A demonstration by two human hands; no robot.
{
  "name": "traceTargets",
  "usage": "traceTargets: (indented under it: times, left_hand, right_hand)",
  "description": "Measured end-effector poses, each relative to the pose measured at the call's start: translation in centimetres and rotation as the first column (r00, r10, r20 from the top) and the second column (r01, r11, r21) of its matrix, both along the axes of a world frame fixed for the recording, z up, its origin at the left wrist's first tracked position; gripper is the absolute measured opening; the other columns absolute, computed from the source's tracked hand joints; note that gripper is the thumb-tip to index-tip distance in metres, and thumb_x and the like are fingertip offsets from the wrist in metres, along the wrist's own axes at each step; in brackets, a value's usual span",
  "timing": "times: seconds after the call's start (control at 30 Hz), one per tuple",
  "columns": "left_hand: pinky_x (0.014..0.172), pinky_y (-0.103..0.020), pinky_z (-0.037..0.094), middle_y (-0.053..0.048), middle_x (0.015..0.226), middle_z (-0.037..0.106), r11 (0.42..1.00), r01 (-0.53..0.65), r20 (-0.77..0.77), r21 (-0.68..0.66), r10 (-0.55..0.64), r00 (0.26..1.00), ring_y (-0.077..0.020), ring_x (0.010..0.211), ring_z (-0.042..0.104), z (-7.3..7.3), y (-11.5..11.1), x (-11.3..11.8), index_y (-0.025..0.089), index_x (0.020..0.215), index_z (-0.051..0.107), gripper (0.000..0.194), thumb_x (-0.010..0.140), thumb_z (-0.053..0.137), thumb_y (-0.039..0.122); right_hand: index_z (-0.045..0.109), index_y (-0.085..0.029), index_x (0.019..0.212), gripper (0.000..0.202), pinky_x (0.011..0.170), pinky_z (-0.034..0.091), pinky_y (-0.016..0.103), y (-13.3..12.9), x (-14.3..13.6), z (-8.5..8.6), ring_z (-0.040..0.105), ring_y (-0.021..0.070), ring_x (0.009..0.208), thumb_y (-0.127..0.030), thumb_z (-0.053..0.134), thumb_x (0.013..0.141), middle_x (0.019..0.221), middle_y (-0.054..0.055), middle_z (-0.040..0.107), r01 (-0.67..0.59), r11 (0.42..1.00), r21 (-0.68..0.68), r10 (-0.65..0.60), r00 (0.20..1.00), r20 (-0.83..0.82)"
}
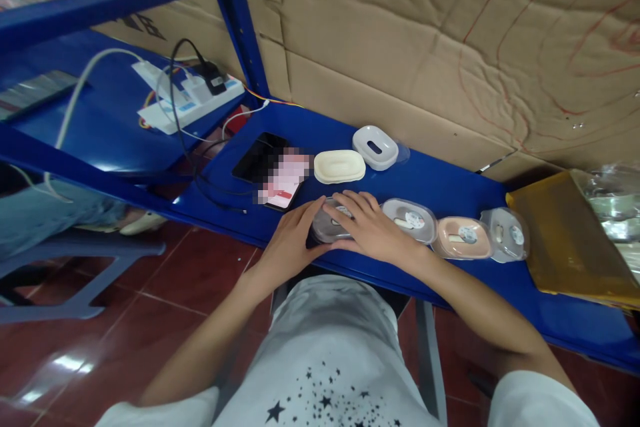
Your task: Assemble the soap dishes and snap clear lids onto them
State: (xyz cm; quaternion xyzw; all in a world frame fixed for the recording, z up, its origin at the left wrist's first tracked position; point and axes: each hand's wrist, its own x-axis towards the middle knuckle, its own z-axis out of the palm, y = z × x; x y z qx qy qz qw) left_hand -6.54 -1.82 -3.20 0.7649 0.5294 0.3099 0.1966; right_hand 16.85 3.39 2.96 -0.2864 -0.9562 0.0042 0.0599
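Cupping a grey case [325,228] (clear-lidded), left hand [289,240] and right hand [373,228] curve inward.

The shirt [330,340] is white with a faint bluish-grey cast, filling the bottom centre of the frame. Black stars [326,401] of mixed sizes scatter over it among small dots, the largest with five clear points. Its short, plain white sleeves, left [165,410] at the lower left and right [540,400] at the lower right, leave both forearms, left hand [287,240] and right hand [373,230] bare.
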Motion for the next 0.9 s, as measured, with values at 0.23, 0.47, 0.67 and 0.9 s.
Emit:
traceTargets:
  times: [0.23, 0.47, 0.67, 0.9]
  left_hand:
    - [0.121, -0.056, 0.046, -0.013, 0.166, 0.052, 1.0, -0.003, -0.02, -0.012, 0.003, 1.0, -0.0361, 0.149, 0.054, 0.0, -0.1, -0.1, 0.032, 0.171, 0.028, 0.092, 0.095, 0.08, 0.043]
    - [0.119, -0.056, 0.047, -0.014, 0.165, 0.052, 0.999, 0.033, -0.055, 0.02, -0.032, 0.998, -0.0369, 0.148, 0.055, 0.1, 0.0, -0.2, 0.034, 0.173, 0.025, 0.091, 0.098, 0.076, 0.041]
    - [0.121, -0.056, 0.047, -0.012, 0.164, 0.054, 0.996, 0.065, -0.052, 0.06, -0.062, 0.997, -0.035, 0.147, 0.055, 0.2, 0.2, -0.4, 0.037, 0.169, 0.036, 0.084, 0.097, 0.078, 0.043]
    - [0.126, -0.058, 0.044, -0.015, 0.174, 0.037, 0.998, 0.046, -0.058, 0.043, -0.044, 0.997, -0.0375, 0.16, 0.041, 0.9, 0.2, -0.6, 0.033, 0.168, 0.036, 0.081, 0.098, 0.076, 0.04]
  right_hand:
    - [0.036, -0.019, 0.17, 0.082, 0.132, 0.031, 0.066, -0.6, -0.1, -0.8, 0.037, 0.0431, 0.161, -0.059, 0.062, 0.104, 0.173, 0.022, 0.041, 0.022, 0.999, 0.037, -0.022, 1.0, -0.003]
    - [0.026, -0.017, 0.174, 0.092, 0.134, 0.028, 0.065, -0.3, 0.9, -0.3, 0.03, 0.0411, 0.165, -0.05, 0.072, 0.101, 0.175, 0.023, 0.036, -0.027, 1.0, -0.004, 0.027, 0.999, 0.022]
    - [0.013, -0.023, 0.177, 0.099, 0.135, 0.026, 0.064, -0.3, 1.6, 0.2, 0.023, 0.0372, 0.168, -0.038, 0.075, 0.1, 0.181, 0.02, 0.021, -0.055, 0.998, -0.033, 0.056, 0.998, 0.032]
    - [0.034, -0.029, 0.172, 0.07, 0.132, 0.024, 0.072, -3.9, 7.6, 2.5, 0.035, 0.0404, 0.163, -0.041, 0.061, 0.108, 0.177, 0.017, 0.036, 0.324, 0.944, 0.067, -0.324, 0.946, -0.005]
